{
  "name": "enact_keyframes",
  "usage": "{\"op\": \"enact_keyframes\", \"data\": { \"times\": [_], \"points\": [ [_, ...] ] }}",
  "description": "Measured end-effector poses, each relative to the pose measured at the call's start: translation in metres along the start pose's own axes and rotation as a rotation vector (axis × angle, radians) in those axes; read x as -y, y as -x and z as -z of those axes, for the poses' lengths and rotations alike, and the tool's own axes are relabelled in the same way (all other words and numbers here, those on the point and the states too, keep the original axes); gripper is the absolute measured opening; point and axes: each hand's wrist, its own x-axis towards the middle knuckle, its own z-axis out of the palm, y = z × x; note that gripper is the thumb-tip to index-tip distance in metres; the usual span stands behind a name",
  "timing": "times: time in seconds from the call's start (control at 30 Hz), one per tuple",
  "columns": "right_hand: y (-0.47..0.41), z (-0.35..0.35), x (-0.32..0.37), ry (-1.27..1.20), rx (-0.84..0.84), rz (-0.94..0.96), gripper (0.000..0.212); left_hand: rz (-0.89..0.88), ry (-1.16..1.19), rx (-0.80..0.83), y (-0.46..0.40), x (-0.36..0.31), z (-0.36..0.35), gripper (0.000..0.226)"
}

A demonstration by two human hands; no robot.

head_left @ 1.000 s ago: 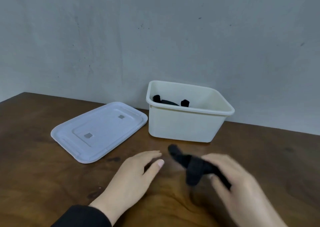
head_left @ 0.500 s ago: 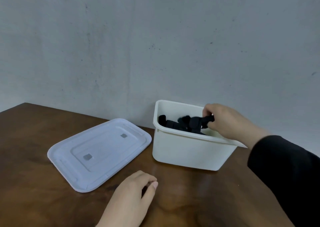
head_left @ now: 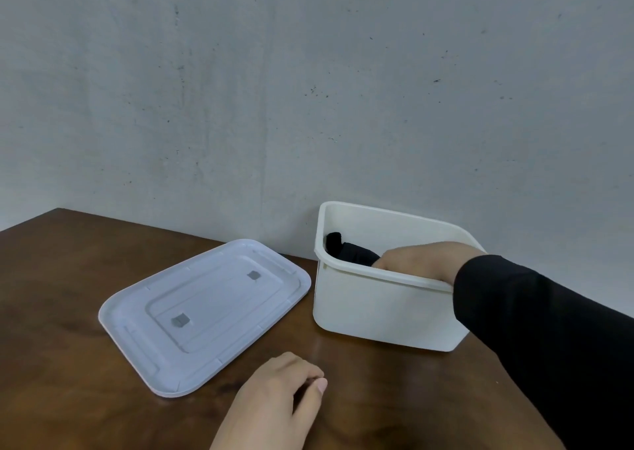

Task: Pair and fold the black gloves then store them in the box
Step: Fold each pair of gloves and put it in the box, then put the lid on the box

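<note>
The white box (head_left: 384, 309) stands on the wooden table near the wall. Black gloves (head_left: 350, 252) lie inside it at the left end, partly hidden by the rim. My right hand (head_left: 418, 260) reaches down into the box with curled fingers and grips the gloves; its fingertips are hidden behind the front rim. My left hand (head_left: 274, 401) rests on the table in front of the box, fingers loosely curled and holding nothing.
The box's white lid (head_left: 206, 312) lies flat on the table (head_left: 61, 329) to the left of the box. A grey wall (head_left: 308, 89) rises right behind the box. My black sleeve (head_left: 549, 339) crosses the box's right front corner.
My right hand carried the folded black gloves from the table up over the box and has now sunk into it. My left hand stayed on the table.
</note>
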Motion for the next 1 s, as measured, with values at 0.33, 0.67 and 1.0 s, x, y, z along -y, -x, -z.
{"op": "enact_keyframes", "data": {
  "times": [0.33,0.67,1.0],
  "points": [
    [0.07,0.004,-0.016,-0.339,-0.371,0.045,0.051,0.066,-0.299,-0.325,-0.001,0.026,0.003,0.009],
    [0.133,-0.067,0.007,-0.06,-0.598,-0.028,0.025,0.346,-0.552,-0.262,0.009,0.029,0.039,0.03],
    [0.226,-0.117,0.061,-0.063,-0.649,-0.004,0.026,0.375,-0.555,-0.178,0.026,0.032,0.069,0.024]
  ]
}}
